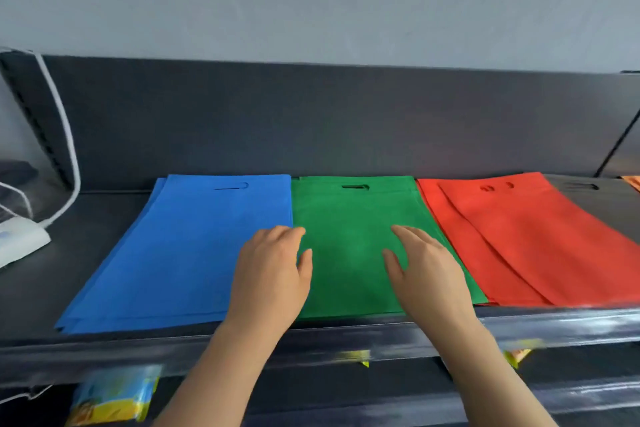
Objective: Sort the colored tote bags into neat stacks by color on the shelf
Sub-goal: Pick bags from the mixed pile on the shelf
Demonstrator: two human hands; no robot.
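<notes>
A head-worn camera looks down at a dark shelf (86, 253) where flat tote bags lie side by side in colour groups. From left to right there is a blue stack (187, 253), a green stack (346, 215), a red stack (519, 236), then a dark grey bag (599, 208). A sliver of an orange bag (633, 182) shows at the far right edge.

Both hands reach over the shelf's front lip, set apart from each other. Their fingers are loosely straight and grip nothing. The left hand (273, 274) lies at the seam where blue meets green. The right hand (426, 274) lies on the right part of the green stack. Whether the palms press down or only hover just above the cloth cannot be told.

The step in hand looks like squaring and smoothing the green stack, with sorting largely done. The blue and red stacks are fanned, their lower bags showing at the left edges. The next move probably calls for sliding those layers flush without dragging the neighbouring pile.

A white cable (65, 149) hangs at the left, and blurred packets (114, 395) sit on the shelf below.
</notes>
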